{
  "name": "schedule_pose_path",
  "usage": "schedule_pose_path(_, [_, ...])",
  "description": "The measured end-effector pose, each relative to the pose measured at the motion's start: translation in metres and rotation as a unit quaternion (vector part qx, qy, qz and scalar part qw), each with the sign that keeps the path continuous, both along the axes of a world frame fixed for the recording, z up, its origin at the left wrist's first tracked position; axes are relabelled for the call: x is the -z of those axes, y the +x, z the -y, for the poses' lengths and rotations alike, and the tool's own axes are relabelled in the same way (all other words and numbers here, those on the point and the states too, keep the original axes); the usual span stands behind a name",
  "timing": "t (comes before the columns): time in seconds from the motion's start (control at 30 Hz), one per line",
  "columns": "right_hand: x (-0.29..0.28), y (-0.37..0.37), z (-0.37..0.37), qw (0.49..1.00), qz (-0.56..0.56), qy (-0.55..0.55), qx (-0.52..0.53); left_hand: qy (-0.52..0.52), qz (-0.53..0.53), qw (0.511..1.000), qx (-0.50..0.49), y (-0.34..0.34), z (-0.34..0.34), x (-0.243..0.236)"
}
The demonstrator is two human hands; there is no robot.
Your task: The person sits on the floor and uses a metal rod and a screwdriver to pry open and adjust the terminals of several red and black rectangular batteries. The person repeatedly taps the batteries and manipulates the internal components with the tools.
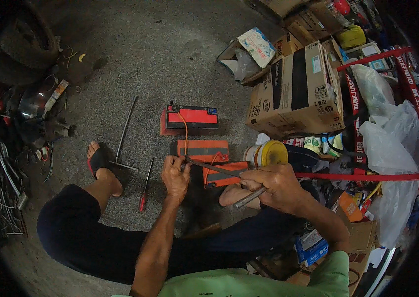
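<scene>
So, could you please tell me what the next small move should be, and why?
I'd probably steady the orange wire with the left hand and check the long metal tool's tip before pressing. The wire runs from the red-and-black battery to that hand's fingertips, where the tool, gripped by the right hand, also ends; whether they touch is unclear.

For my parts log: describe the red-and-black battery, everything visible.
The red-and-black battery is a plastic-looking block with a red face, dark edges and a blue patch near its right end. It lies crosswise on the floor. An orange wire runs from near its left end to the left hand; neither hand touches the case.
</scene>
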State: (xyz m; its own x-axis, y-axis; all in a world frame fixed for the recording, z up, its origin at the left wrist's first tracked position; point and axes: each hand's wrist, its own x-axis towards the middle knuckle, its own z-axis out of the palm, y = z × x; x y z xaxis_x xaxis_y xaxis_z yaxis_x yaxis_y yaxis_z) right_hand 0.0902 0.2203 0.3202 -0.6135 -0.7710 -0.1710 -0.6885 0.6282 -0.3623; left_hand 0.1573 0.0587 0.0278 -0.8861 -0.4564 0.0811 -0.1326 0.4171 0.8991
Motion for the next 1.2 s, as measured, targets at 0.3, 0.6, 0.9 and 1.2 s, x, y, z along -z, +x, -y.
schedule_pose_path(0.3, [-0.023, -0.004, 0.038, 0.977, -0.01, 0.162, -0.139, -0.064, -0.026, 0.997, 0.022, -0.004, 0.002, -0.004])
schedule_pose_path(0.6, [-0.031, -0.03, 0.048, 0.968, 0.049, 0.208, -0.134, -0.1, -0.019, 0.995, 0.02, -0.007, 0.0, -0.008])
schedule_pose_path(0.9, [-0.028, -0.025, 0.051, 0.971, 0.045, 0.175, -0.156, -0.075, -0.028, 0.997, 0.016, -0.002, 0.0, -0.004])
schedule_pose_path(1.2, [-0.021, -0.013, 0.053, 0.954, -0.064, 0.166, -0.241, 0.078, 0.021, 0.997, -0.004, -0.002, -0.004, -0.003])
